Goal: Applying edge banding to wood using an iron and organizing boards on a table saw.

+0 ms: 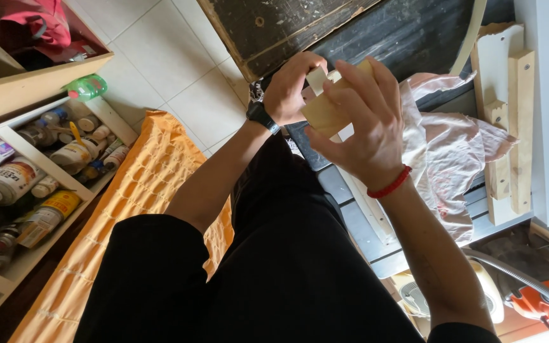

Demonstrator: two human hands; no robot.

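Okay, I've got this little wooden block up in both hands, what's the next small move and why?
Probably turn the wooden block slightly in the right hand so its covered side shows. That hand wraps most of it, while the left hand pinches the pale piece at its top edge, and both are raised above the work surface, so little of the block can be seen.
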